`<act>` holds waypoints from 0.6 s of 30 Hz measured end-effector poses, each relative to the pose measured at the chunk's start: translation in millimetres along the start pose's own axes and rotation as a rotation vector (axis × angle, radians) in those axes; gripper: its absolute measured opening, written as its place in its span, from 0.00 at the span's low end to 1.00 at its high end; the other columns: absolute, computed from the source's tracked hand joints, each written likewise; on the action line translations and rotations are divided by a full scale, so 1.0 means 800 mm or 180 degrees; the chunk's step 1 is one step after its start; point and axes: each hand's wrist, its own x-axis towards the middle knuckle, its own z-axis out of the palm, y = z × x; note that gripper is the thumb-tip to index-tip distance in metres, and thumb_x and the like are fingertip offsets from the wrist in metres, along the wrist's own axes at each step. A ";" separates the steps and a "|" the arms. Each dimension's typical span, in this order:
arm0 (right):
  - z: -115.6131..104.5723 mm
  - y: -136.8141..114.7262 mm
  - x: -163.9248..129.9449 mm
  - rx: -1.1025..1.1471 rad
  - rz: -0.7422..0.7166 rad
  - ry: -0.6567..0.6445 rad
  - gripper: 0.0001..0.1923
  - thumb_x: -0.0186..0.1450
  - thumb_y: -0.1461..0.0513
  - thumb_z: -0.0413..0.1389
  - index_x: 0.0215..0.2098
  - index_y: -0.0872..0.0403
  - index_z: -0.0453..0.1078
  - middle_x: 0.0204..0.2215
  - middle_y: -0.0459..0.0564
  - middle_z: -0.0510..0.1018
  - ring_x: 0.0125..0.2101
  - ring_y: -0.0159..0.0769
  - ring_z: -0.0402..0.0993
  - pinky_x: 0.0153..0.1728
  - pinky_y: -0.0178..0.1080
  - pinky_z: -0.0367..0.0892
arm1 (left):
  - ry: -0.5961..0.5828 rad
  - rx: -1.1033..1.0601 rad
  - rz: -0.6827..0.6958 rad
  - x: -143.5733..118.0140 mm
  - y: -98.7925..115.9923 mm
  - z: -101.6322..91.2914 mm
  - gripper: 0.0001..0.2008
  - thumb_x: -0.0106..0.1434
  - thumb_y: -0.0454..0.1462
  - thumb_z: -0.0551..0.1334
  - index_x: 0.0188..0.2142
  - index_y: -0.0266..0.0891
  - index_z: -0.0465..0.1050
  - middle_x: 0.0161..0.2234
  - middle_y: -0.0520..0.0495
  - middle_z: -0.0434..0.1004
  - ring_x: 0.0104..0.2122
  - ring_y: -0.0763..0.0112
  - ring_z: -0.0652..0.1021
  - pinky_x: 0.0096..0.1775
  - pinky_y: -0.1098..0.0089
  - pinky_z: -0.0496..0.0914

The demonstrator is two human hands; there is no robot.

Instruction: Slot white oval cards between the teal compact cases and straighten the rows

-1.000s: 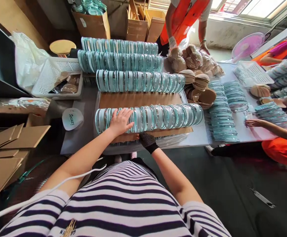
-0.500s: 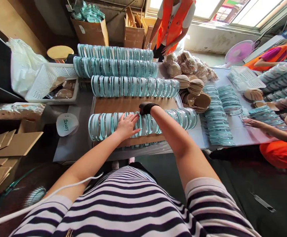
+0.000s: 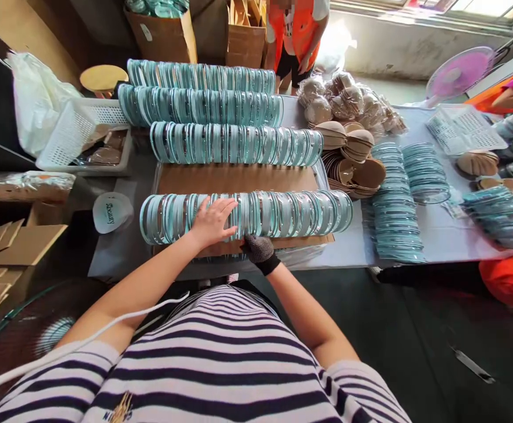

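My left hand (image 3: pixel 214 221), bare, lies with fingers spread on top of the nearest row of teal-and-clear rounded plastic pieces (image 3: pixel 291 212). Those pieces stand on edge, nested closely side by side. At the front side of this row is my right hand (image 3: pixel 260 249), in a dark dotted glove. Its fingers are curled together by the row's lower edge; whatever they hold is too small or hidden to make out. Under the row lies a brown cardboard sheet (image 3: pixel 238 178). Behind it runs another row of such pieces (image 3: pixel 234 144).
Two further rows (image 3: pixel 198 106) stand at the back. Tan cup-shaped pieces (image 3: pixel 362 176) and teal stacks (image 3: pixel 397 205) lie to the right. A white basket (image 3: pixel 69 138) and a white printed cup-like piece (image 3: pixel 113 212) are at left. A person in an orange vest (image 3: pixel 298 35) stands behind the table.
My right hand has moved from behind the nearest row to its front side. My left hand stays on the row's top. The view has tilted downward slightly.
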 end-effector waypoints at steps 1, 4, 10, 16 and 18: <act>0.019 0.001 -0.002 0.0041 0.0021 -0.0052 0.15 0.69 0.57 0.50 0.45 0.53 0.76 0.41 0.54 0.82 0.39 0.40 0.78 0.35 0.34 0.62 | -0.0015 0.0018 -0.0016 0.000 0.000 0.000 0.33 0.62 0.47 0.60 0.65 0.43 0.59 0.65 0.43 0.61 0.64 0.55 0.63 0.67 0.48 0.41; 0.051 0.005 -0.005 0.0104 0.0050 -0.0069 0.15 0.69 0.59 0.50 0.47 0.54 0.76 0.42 0.56 0.81 0.40 0.41 0.78 0.36 0.36 0.63 | -0.0063 0.0075 -0.0042 -0.003 -0.001 -0.003 0.33 0.62 0.47 0.60 0.65 0.43 0.58 0.65 0.43 0.61 0.64 0.55 0.62 0.67 0.49 0.41; -0.033 0.028 -0.006 0.0228 -0.0063 0.0140 0.19 0.72 0.54 0.46 0.45 0.52 0.77 0.41 0.55 0.82 0.40 0.39 0.77 0.37 0.34 0.63 | -0.0081 0.0125 0.0028 0.003 0.010 -0.014 0.31 0.65 0.47 0.58 0.66 0.42 0.58 0.66 0.42 0.59 0.66 0.55 0.58 0.67 0.48 0.44; -0.183 0.053 0.092 -0.0681 0.0390 -0.0063 0.20 0.67 0.55 0.51 0.51 0.57 0.74 0.47 0.65 0.78 0.48 0.49 0.75 0.45 0.41 0.67 | -0.0168 0.0103 0.0337 0.042 0.044 0.004 0.36 0.65 0.50 0.57 0.68 0.41 0.52 0.68 0.41 0.55 0.67 0.53 0.56 0.66 0.46 0.45; -0.204 0.052 0.133 -0.0791 0.0412 -0.0769 0.21 0.63 0.55 0.57 0.49 0.59 0.75 0.44 0.65 0.79 0.46 0.49 0.76 0.44 0.41 0.69 | -0.0196 0.0109 0.0316 0.048 0.050 0.012 0.37 0.64 0.51 0.57 0.68 0.42 0.52 0.68 0.42 0.56 0.66 0.54 0.58 0.66 0.47 0.46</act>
